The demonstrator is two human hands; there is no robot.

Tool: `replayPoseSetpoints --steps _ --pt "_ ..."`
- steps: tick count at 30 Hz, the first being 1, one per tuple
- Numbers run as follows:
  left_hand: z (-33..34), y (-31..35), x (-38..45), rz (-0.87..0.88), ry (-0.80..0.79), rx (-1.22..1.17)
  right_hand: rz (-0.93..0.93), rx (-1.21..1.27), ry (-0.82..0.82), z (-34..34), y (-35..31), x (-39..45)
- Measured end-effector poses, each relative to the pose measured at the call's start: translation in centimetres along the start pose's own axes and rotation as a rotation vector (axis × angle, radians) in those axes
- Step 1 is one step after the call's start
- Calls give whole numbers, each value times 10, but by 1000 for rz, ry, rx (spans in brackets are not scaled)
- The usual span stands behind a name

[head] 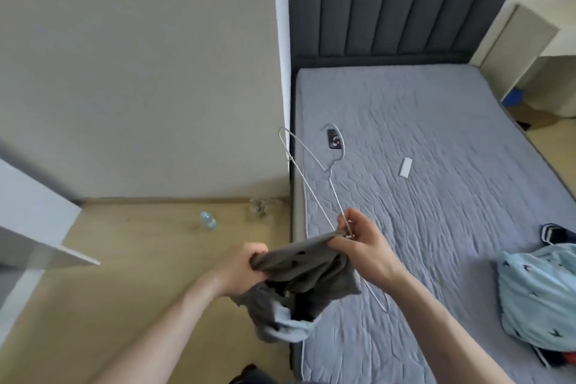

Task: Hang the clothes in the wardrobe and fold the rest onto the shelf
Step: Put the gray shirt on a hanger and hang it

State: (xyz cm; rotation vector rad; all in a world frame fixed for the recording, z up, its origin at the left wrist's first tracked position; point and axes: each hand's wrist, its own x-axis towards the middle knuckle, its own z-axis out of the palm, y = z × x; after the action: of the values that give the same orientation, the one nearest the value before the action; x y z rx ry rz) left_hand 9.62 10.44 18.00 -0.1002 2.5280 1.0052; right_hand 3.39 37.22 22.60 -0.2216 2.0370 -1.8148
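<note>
A grey garment (307, 274) hangs bunched between my two hands over the bed's left edge. My left hand (240, 266) grips one end of its stretched hem. My right hand (363, 243) holds the other end together with a thin white wire hanger (307, 162), which slants up and to the left. One end of the hanger pokes out below the cloth. A pile of clothes, light blue with small dark marks on top (537, 293), lies on the bed at the right edge.
The grey quilted bed (436, 140) with a dark padded headboard (389, 12) fills the right side; a phone (334, 139) and a small white object (405, 168) lie on it. A white wardrobe panel (34, 227) stands at left. A plastic bottle (208, 220) sits on the wooden floor.
</note>
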Motion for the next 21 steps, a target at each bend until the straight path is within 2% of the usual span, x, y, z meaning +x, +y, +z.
replayPoseSetpoints --steps 6,9,15,18,21 --pt "-34 -56 -35 -99 246 -21 -24 93 61 11 -30 0" --pt "-64 -70 -51 -137 322 -279 -39 67 143 16 -35 4" --pt "-132 -56 -87 -58 440 -812 -122 -155 226 32 -41 13" --pt "-157 -45 -104 -13 445 -959 -135 -242 250 47 -46 13" --pt "-175 -34 -119 55 380 -1015 -159 -362 274 66 -52 7"
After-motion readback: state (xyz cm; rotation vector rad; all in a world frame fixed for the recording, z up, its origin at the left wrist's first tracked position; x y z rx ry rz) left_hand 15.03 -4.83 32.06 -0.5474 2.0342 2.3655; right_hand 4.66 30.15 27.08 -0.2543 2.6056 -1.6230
